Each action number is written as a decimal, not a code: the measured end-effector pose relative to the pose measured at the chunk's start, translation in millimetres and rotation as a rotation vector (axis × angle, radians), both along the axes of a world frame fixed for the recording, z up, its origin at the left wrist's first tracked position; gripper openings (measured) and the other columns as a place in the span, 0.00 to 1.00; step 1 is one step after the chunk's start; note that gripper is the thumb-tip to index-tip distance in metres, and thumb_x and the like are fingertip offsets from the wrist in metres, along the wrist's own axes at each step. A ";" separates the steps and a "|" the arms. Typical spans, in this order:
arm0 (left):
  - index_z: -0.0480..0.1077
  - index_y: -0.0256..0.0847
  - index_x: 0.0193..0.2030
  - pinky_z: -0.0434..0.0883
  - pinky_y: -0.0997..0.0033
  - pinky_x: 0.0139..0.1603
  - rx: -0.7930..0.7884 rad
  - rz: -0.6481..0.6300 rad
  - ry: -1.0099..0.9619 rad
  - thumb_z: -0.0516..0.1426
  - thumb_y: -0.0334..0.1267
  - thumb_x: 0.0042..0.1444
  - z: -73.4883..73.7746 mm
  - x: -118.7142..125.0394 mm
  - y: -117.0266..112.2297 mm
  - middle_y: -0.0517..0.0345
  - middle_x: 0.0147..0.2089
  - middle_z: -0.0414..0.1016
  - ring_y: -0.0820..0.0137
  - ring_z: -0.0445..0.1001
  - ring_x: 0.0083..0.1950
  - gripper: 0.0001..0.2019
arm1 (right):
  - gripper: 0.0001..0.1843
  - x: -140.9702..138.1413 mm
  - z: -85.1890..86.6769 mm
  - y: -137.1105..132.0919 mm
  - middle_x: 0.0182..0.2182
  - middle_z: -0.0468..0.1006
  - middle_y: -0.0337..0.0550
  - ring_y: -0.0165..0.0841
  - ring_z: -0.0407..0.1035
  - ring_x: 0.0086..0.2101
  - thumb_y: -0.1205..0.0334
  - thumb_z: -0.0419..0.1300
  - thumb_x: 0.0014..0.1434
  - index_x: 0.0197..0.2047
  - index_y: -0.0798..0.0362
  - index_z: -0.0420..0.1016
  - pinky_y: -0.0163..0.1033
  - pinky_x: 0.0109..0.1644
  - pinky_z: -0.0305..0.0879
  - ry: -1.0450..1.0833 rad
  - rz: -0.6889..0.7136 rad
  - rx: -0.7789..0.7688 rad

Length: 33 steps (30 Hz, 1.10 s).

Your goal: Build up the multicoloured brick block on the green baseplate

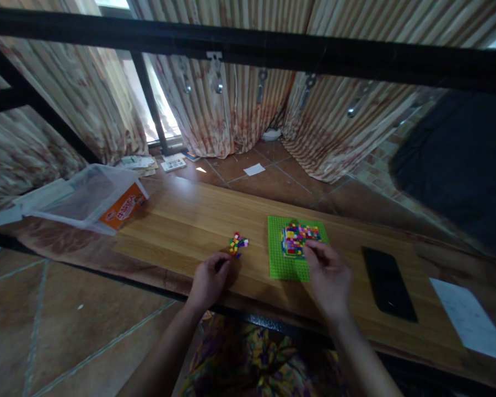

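Observation:
My left hand point(210, 278) rests at the front edge of the wooden board, its fingers curled together; whatever they may hold is hidden. Just beyond its fingertips lies a small loose heap of toy bricks point(236, 244) in red, yellow, green, purple, white and other colours. A green studded baseplate point(275, 264) lies to the right of the heap. On it stands a low block of many-coloured toy bricks point(293, 237). My right hand point(330, 275) is at the block's right front side, thumb and fingers pinched together. Anything between those fingertips is too small to make out.
A black phone point(389, 284) lies on the wooden board point(182, 220), right of the baseplate. White paper point(471, 317) sits at the right end. A clear plastic bin point(86, 198) with an orange label stands at the left. A dark metal bar point(248, 47) crosses in front of the curtains.

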State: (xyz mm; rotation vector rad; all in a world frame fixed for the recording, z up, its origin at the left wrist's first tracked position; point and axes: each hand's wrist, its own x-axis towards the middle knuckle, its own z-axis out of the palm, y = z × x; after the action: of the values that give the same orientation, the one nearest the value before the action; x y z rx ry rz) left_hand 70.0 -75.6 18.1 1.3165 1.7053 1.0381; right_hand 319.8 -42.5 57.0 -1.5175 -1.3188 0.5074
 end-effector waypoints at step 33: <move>0.74 0.41 0.41 0.70 0.71 0.43 0.005 -0.048 0.054 0.54 0.42 0.57 -9.7 -3.7 -0.8 0.57 0.38 0.79 0.68 0.76 0.39 0.11 | 0.11 -77.1 -34.8 18.8 0.35 0.77 0.44 0.36 0.72 0.37 0.69 0.52 0.63 0.38 0.52 0.76 0.39 0.44 0.66 -0.450 0.473 -0.052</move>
State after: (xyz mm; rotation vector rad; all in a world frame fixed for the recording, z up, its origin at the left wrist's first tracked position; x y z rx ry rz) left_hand 66.3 -76.4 8.4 1.3933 1.7040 0.9881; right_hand 242.7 -23.7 22.3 -1.4062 -2.0529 0.5124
